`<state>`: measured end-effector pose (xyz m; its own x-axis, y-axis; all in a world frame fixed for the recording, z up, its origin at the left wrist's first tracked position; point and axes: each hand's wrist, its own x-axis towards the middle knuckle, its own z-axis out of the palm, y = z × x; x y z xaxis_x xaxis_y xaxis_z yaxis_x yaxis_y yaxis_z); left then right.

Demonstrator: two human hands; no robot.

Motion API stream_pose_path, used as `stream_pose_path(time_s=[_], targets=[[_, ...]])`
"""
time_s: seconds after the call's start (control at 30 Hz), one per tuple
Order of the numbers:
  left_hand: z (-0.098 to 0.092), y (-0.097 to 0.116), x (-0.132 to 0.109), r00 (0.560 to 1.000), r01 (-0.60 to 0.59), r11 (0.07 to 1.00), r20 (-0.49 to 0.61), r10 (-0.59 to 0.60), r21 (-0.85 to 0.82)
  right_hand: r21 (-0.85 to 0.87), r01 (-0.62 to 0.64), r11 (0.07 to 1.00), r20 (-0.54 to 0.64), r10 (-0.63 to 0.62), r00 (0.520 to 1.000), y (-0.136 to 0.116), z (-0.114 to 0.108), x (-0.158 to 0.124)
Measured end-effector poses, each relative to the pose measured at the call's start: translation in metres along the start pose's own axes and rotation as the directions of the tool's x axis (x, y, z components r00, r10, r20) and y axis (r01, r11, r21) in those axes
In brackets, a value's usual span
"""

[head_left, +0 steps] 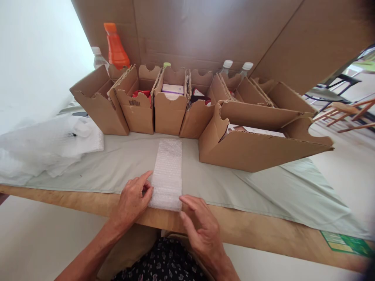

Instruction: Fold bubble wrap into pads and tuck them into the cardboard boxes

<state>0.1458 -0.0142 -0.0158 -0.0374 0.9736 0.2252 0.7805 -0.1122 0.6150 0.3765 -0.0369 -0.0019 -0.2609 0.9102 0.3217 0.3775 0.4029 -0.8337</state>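
A strip of bubble wrap point(168, 171) lies lengthwise on the pale green cloth point(123, 164), its near end at the wooden table edge point(249, 230). My left hand point(133, 201) rests at the strip's near left corner, index finger stretched onto it and the other fingers curled. My right hand point(200, 226) lies at the near right corner with fingers extended and flat, fingertips touching the wrap. Neither hand lifts anything.
A row of open cardboard boxes point(168, 105) with small packages stands behind the strip. A larger box point(258, 148) sits at the right. An orange bottle point(115, 47) and clear bottles stand at the back. White plastic bags point(49, 144) lie left. Chairs are far right.
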Motion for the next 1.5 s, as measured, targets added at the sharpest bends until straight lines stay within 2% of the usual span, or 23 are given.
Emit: stream_pose_path(time_s=[0.07, 0.17, 0.23, 0.33, 0.4, 0.57, 0.7, 0.83, 0.93, 1.03, 1.1, 1.23, 1.37, 1.5], targets=[[0.001, -0.002, 0.001, 0.998, -0.055, 0.997, -0.014, 0.056, 0.055, -0.228, 0.168, 0.959, 0.1, -0.148, 0.984, 0.002, 0.0, 0.004], [-0.003, 0.0, -0.004, 0.99, -0.123, 0.988, -0.064, 0.13, 0.097, -0.387, 0.256, 0.886, 0.228, -0.177, 0.957, 0.005, 0.004, 0.01], [-0.009, 0.002, -0.012, 0.976, -0.194, 0.976, -0.079, 0.201, 0.095, -0.417, 0.279, 0.865, 0.23, -0.197, 0.953, 0.008, 0.008, 0.012], [-0.019, 0.005, -0.027, 0.936, -0.353, 0.934, 0.025, 0.352, 0.063, -0.395, 0.306, 0.866, 0.183, -0.252, 0.95, 0.011, 0.01, 0.013], [-0.021, 0.005, -0.034, 0.908, -0.415, 0.909, 0.079, 0.411, 0.037, -0.358, 0.316, 0.879, 0.157, -0.277, 0.948, 0.011, 0.009, 0.015], [-0.019, 0.007, -0.034, 0.932, -0.361, 0.932, -0.016, 0.361, -0.022, -0.256, 0.282, 0.925, 0.134, -0.255, 0.958, 0.009, 0.007, 0.023], [-0.02, 0.012, -0.028, 0.969, -0.248, 0.967, 0.009, 0.249, -0.059, -0.22, 0.236, 0.947, 0.108, -0.217, 0.97, 0.011, 0.01, 0.031], [-0.013, 0.01, -0.021, 0.987, -0.157, 0.987, -0.042, 0.156, -0.02, -0.227, 0.192, 0.955, 0.109, -0.171, 0.979, 0.013, 0.011, 0.037], [-0.005, 0.008, -0.017, 0.986, -0.142, 0.989, -0.082, 0.146, 0.05, -0.249, 0.222, 0.943, 0.042, -0.218, 0.975, 0.012, 0.006, 0.034], [-0.002, 0.008, -0.015, 0.982, -0.141, 0.984, -0.109, 0.153, 0.112, -0.345, 0.289, 0.893, -0.013, -0.312, 0.95, 0.01, -0.003, 0.028], [-0.002, 0.008, -0.014, 0.98, -0.143, 0.98, -0.115, 0.159, 0.135, -0.412, 0.343, 0.844, 0.054, -0.353, 0.934, 0.009, -0.006, 0.026], [-0.002, 0.008, -0.013, 0.975, -0.163, 0.969, -0.117, 0.187, 0.184, -0.461, 0.444, 0.769, 0.292, -0.341, 0.894, 0.013, 0.0, 0.034], [-0.006, 0.009, -0.02, 0.963, -0.198, 0.968, -0.154, 0.221, 0.152, -0.425, 0.454, 0.784, 0.297, -0.353, 0.887, 0.018, 0.004, 0.05], [-0.015, 0.01, -0.031, 0.952, -0.298, 0.954, -0.059, 0.3, 0.04, -0.296, 0.382, 0.875, 0.313, -0.289, 0.905, 0.011, -0.003, 0.054]])
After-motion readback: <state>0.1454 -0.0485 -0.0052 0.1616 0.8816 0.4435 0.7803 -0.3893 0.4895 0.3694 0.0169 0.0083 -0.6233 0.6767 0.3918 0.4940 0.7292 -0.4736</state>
